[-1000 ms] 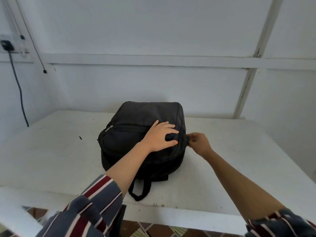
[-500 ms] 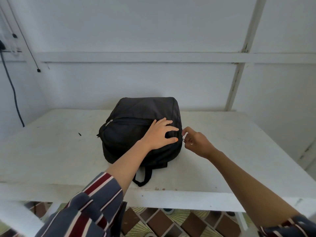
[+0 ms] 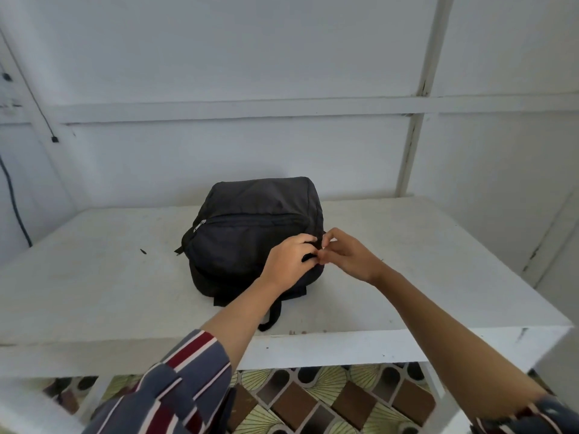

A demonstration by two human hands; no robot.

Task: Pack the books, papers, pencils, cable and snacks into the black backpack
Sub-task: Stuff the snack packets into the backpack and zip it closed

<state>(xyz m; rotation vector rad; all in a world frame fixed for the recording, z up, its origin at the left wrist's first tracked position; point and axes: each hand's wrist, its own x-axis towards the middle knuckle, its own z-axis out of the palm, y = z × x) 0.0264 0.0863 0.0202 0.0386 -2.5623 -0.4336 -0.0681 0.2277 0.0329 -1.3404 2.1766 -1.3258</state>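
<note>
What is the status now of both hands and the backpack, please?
Left hand grips the right edge of the black backpack. Right hand pinches at the same spot, likely a zipper pull. Backpack flat on the white table. Nothing in the way.

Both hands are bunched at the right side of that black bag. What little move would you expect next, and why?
Probably a short pull of the zipper along the black backpack's right side. The left hand grips the fabric there and the right hand pinches something small at the same spot, likely a zipper pull, though it is too small to confirm. No loose items show on the white table.
</note>
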